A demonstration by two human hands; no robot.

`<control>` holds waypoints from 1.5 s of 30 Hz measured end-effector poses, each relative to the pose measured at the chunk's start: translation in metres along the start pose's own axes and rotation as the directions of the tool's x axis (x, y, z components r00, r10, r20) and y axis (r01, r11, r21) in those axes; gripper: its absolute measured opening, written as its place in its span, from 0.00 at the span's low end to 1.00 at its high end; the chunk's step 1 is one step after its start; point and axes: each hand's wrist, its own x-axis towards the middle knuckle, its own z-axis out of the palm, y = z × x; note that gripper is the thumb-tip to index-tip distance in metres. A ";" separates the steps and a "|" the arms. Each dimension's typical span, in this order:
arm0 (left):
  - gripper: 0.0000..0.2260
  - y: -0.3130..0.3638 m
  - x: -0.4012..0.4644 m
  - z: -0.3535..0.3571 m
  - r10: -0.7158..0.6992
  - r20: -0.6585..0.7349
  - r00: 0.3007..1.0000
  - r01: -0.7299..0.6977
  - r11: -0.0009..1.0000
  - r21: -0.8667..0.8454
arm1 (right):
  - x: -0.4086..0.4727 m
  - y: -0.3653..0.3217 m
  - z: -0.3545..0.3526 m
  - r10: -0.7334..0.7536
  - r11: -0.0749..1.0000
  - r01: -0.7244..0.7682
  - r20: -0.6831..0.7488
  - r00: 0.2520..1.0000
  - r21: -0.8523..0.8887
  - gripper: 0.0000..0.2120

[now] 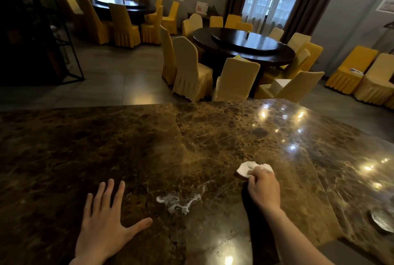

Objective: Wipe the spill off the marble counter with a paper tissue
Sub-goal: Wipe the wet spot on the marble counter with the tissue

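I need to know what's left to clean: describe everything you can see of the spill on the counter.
The spill is a whitish, foamy-looking smear with thin streaks trailing up to the right, lying on the brown marble counter. It sits between the flat left hand and the right hand, which holds the crumpled tissue beyond it. Nothing touches it.

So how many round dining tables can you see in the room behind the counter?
2. One round dark table stands centre-right, ringed by covered chairs; the other sits far back on the left by the window. More may lie outside the view.
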 end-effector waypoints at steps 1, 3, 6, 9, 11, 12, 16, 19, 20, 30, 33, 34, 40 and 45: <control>0.61 0.000 0.000 0.000 -0.002 0.005 1.000 0.002 1.000 -0.001 | -0.010 -0.011 0.008 -0.043 0.999 0.043 -0.004 0.999 0.025 0.06; 0.61 0.000 -0.001 -0.001 -0.008 0.008 1.000 0.008 1.000 -0.004 | -0.035 -0.036 0.023 -0.141 0.987 0.142 -0.015 0.990 0.069 0.07; 0.62 0.002 -0.001 -0.004 -0.019 0.034 0.999 0.019 1.000 0.016 | -0.062 -0.057 0.040 -0.316 0.942 0.309 0.038 0.948 0.130 0.07; 0.63 0.005 0.001 -0.008 -0.031 0.060 0.998 0.030 0.999 0.016 | -0.058 -0.047 0.032 -0.419 0.902 0.406 0.069 0.906 0.148 0.02; 0.64 0.007 0.003 -0.011 -0.034 0.084 0.996 0.033 0.999 0.016 | -0.035 -0.027 0.018 -0.316 0.944 0.315 -0.005 0.949 0.103 0.04; 0.64 0.007 0.003 -0.012 -0.032 0.091 0.995 0.031 0.999 0.015 | -0.023 -0.013 0.010 -0.211 0.974 0.215 -0.051 0.976 0.074 0.06; 0.64 0.008 0.003 -0.012 -0.030 0.110 0.993 0.028 0.999 0.019 | -0.002 0.012 0.000 0.078 0.997 -0.075 -0.135 0.988 0.026 0.07; 0.63 0.008 0.005 -0.011 -0.032 0.100 0.995 0.030 0.999 0.022 | -0.026 -0.033 0.024 -0.051 0.996 0.059 -0.116 0.992 0.068 0.08; 0.63 0.007 0.004 -0.011 -0.032 0.092 0.995 0.030 0.999 0.023 | -0.039 -0.051 0.034 -0.129 0.984 0.138 -0.085 0.988 0.109 0.08; 0.62 0.006 0.002 -0.006 -0.010 0.048 0.999 0.009 1.000 0.008 | -0.027 -0.043 0.027 -0.113 0.981 0.117 -0.034 0.993 0.153 0.12; 0.62 0.005 0.001 -0.004 -0.011 0.039 0.999 0.011 1.000 -0.001 | -0.047 -0.081 0.047 -0.233 0.957 0.233 -0.020 0.972 0.174 0.12; 0.62 0.004 0.001 -0.004 -0.011 0.035 0.999 0.011 1.000 -0.001 | -0.061 -0.094 0.055 -0.323 0.930 0.313 0.025 0.946 0.191 0.11; 0.62 0.002 0.001 -0.004 -0.010 0.041 0.999 0.010 1.000 0.004 | -0.070 -0.078 0.045 -0.575 0.807 0.547 0.081 0.814 0.222 0.10; 0.62 0.002 -0.001 -0.006 -0.009 0.065 0.998 0.008 1.000 0.014 | -0.057 -0.084 0.053 -0.356 0.931 0.356 -0.012 0.934 0.082 0.07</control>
